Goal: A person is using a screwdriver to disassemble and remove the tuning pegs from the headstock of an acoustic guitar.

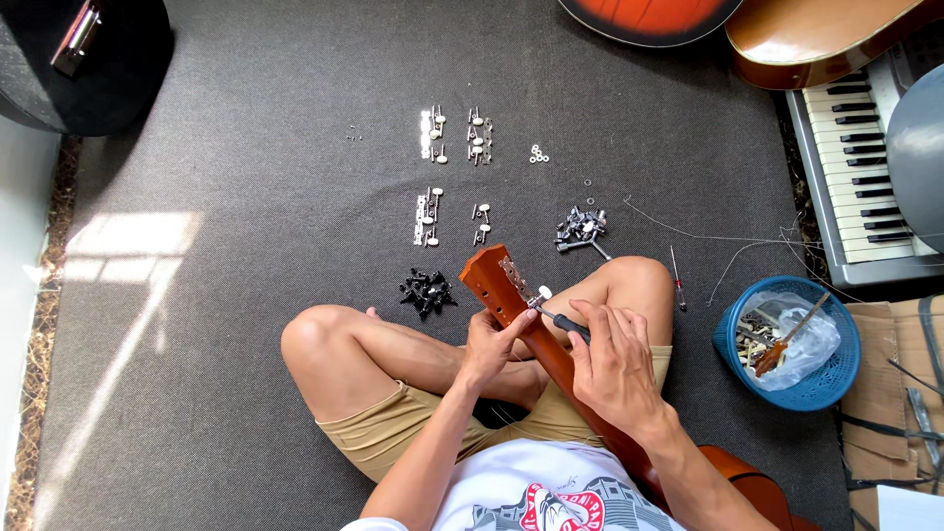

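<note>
I sit cross-legged on a dark carpet with a guitar across my lap. Its reddish-brown headstock (489, 278) points up and away, with a silver tuning machine strip (515, 277) on its side. My left hand (489, 346) grips the neck just below the headstock. My right hand (610, 362) holds a small screwdriver (562, 322) with a dark handle, its tip at the tuner with the white knob (544, 293).
Several sets of silver tuners (433, 134) lie in rows on the carpet, with black tuners (427, 290), a metal pile (580, 228) and washers (538, 154). Another screwdriver (678, 281) and loose strings (708, 236) lie right. A blue basket (828, 388), keyboard (851, 167) and two guitars (649, 15) stand beyond.
</note>
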